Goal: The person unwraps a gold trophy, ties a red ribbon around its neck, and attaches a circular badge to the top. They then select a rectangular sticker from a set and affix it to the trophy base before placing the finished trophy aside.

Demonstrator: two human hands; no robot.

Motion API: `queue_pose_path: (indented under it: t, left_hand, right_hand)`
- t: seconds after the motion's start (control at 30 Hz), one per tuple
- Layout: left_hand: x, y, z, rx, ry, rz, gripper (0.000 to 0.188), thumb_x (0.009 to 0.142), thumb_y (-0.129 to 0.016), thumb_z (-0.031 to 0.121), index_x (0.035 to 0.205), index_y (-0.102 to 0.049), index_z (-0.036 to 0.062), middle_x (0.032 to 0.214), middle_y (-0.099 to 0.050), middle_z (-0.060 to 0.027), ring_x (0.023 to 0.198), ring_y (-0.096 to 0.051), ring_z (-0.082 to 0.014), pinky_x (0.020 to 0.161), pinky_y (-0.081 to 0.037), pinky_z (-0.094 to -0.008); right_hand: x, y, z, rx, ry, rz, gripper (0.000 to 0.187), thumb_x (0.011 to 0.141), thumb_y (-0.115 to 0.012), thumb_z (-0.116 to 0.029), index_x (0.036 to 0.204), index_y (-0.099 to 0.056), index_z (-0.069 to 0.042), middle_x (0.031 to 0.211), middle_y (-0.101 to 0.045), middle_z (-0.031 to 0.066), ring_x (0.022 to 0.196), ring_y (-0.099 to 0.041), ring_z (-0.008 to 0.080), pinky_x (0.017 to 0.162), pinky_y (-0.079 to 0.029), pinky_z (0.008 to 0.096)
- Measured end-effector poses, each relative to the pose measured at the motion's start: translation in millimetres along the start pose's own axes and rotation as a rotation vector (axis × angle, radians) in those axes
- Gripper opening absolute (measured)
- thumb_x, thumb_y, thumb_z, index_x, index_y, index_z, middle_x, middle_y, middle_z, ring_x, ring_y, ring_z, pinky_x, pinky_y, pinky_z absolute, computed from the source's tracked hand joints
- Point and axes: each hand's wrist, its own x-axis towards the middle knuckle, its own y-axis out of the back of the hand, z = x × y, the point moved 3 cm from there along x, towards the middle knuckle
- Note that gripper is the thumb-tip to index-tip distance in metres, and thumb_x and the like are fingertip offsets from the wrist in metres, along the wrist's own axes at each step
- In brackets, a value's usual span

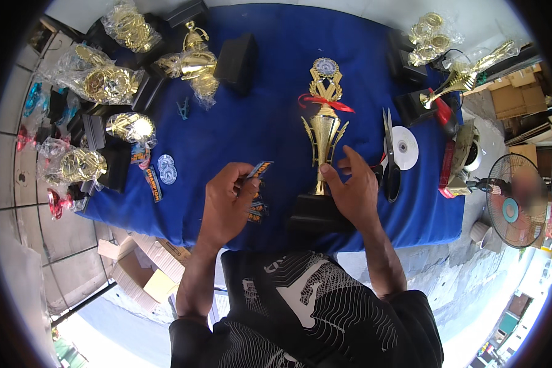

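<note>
A gold trophy cup (324, 132) with a red ribbon round its neck and a round emblem on top stands on a black base (316, 213), right of the table's middle. My right hand (354, 191) is beside its lower stem, fingers spread; the thumb overlaps the stem, and whether it touches I cannot tell. Between the fingertips of my left hand (227, 199) is pinched a small blue printed label (260, 170). More blue labels (256, 211) lie under and beside that hand, partly hidden by it.
Black-handled scissors (391, 165) and a white ribbon roll (406, 148) lie to the right on the blue tablecloth (257, 110). Plastic-wrapped gold trophies (98, 80) crowd the left. Round blue stickers (166, 169) lie nearer. A fan (516, 199) stands at the right, cardboard boxes (142, 270) below left.
</note>
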Motion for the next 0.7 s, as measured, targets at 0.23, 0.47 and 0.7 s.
queue_pose_path:
  t: [0.23,0.47,0.7]
  left_hand:
    - [-30,-52,6,-0.057,-0.016,-0.221,0.006,0.097,-0.061,0.002,0.102,-0.061,-0.0015,0.083,-0.064,-0.0148,0.069,-0.065,-0.0216,0.066,-0.050,-0.0327]
    - [-29,-43,13,0.092,-0.228,-0.145,0.014,0.088,-0.068,0.004,0.102,-0.068,0.0014,0.080,-0.067,-0.0128,0.065,-0.066,-0.0292,0.060,-0.050,-0.0379]
    - [-17,-42,46,0.263,-0.316,-0.157,0.016,0.085,-0.071,0.003,0.101,-0.073,0.0012,0.076,-0.069,-0.0099,0.060,-0.067,-0.0258,0.052,-0.049,-0.0370]
  right_hand:
    - [-9,7,-18,-0.163,0.303,-0.034,0.067,0.073,-0.091,-0.043,0.120,-0.064,-0.005,0.110,-0.062,0.0126,0.104,-0.062,0.0303,0.088,-0.049,0.0433]
    - [-29,9,7,0.162,-0.138,0.027,0.036,0.086,-0.083,-0.028,0.106,-0.070,-0.001,0.090,-0.070,0.0164,0.078,-0.071,0.0315,0.068,-0.057,0.0395]
    - [-26,14,-8,0.290,0.160,-0.024,0.023,0.085,-0.078,-0.003,0.105,-0.069,0.003,0.098,-0.071,0.0168,0.082,-0.073,0.0315,0.072,-0.060,0.0380]
